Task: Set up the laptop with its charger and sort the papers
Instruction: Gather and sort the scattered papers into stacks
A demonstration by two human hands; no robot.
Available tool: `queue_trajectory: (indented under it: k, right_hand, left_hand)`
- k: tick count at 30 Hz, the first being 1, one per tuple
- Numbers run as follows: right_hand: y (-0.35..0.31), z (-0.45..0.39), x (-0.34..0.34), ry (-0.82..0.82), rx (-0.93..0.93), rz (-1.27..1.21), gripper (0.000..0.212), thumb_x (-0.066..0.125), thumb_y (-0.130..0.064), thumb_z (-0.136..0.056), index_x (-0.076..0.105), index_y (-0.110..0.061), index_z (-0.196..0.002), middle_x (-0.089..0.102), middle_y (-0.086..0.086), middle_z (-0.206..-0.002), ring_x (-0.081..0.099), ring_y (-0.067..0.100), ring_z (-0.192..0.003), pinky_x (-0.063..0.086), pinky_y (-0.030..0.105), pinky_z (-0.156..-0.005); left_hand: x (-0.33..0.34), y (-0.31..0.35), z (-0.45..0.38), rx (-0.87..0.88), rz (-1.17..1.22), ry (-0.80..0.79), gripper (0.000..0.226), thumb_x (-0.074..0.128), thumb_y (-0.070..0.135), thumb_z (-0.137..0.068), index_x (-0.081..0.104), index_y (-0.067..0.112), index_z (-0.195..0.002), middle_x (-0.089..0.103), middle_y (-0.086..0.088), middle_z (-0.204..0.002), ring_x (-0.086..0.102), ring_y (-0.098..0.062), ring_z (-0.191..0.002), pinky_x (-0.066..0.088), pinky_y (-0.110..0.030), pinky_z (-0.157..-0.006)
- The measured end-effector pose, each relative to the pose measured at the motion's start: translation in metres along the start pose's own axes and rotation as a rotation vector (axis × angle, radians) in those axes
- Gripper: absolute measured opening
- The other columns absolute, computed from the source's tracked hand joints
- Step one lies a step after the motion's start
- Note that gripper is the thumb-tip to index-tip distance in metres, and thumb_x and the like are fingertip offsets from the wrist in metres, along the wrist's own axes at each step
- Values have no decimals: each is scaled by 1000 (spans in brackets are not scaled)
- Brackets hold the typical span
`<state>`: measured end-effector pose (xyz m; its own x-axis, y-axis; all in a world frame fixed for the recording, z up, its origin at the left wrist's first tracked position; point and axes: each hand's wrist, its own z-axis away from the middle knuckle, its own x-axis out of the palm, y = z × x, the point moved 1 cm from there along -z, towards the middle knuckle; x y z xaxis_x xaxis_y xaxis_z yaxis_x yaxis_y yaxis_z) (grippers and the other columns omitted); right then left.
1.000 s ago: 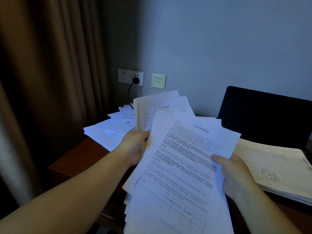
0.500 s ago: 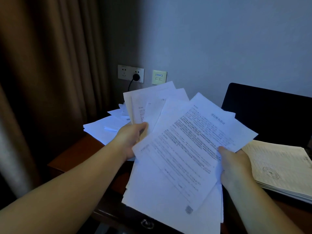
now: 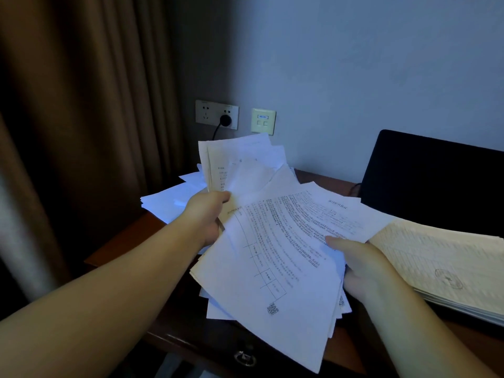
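**Both hands full of loose papers over the worktop**

My left hand (image 3: pixel 208 214) has its grip curled round a fanned bunch of sheets (image 3: pixel 240 170), thumb on top at their lower edge, so they stand up tilted toward the wall. My right hand (image 3: pixel 362 264) pinches the printed sheet (image 3: pixel 272 249) on top of a second bunch, thumb lying flat across the text, the fingers hidden beneath the paper. That sheet carries dense lines of print, a ruled table along one side and a small square code near its low corner; it slopes down toward me and overlaps the sheets in my left hand.

Behind my left hand a loose heap of white pages (image 3: pixel 169 199) lies on the far left corner of the wooden worktop (image 3: pixel 122 241). To the right, a thick stack of ruled cream pages (image 3: pixel 441 257) rests on the worktop just beside my right hand. Behind that stack the laptop (image 3: pixel 431 181) stands open, its screen dark. On the wall, a black plug (image 3: pixel 225 120) sits in the socket plate (image 3: pixel 216 114), its cable dropping behind the papers. Brown curtains (image 3: pixel 81 118) hang at the left.
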<state>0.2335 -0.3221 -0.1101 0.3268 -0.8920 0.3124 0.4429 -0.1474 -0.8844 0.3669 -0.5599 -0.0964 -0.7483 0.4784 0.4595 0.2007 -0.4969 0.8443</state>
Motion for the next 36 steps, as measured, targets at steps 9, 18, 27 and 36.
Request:
queue_trajectory:
  k: [9, 18, 27, 36]
  right_hand:
    - [8, 1, -7, -44, -64, 41, 26, 62, 6, -96, 71, -15, -108, 79, 5, -99, 74, 24, -91, 55, 38, -73]
    - [9, 0, -16, -7, -175, 185, 30, 65, 5, -94, 72, -19, -111, 78, -1, -108, 72, 26, -104, 53, 48, -98]
    - [8, 0, -27, 112, -332, 239, 28, 69, 3, -91, 69, -25, -89, 73, -15, -91, 64, 5, -90, 44, 25, -73]
    - [11, -3, -30, 168, -433, 271, 27, 68, 1, -88, 70, -26, -91, 73, -29, -81, 66, 2, -90, 45, 25, -71]
  left_hand:
    - [8, 24, -1, 189, 14, -174, 18, 60, 7, -100, 69, 10, -116, 79, -13, -103, 78, -31, -89, 62, -39, -64]
    - [5, 18, -11, 193, -25, -97, 18, 61, 7, -99, 67, 10, -116, 80, -10, -92, 79, -27, -76, 61, -39, -58]
    - [4, 23, -13, 283, -36, -121, 22, 61, 7, -99, 67, 16, -118, 80, -9, -102, 78, -28, -91, 63, -44, -66]
    - [-6, 34, -11, 251, -15, -91, 23, 57, 3, -101, 64, 12, -121, 78, -15, -107, 77, -35, -95, 63, -49, -72]
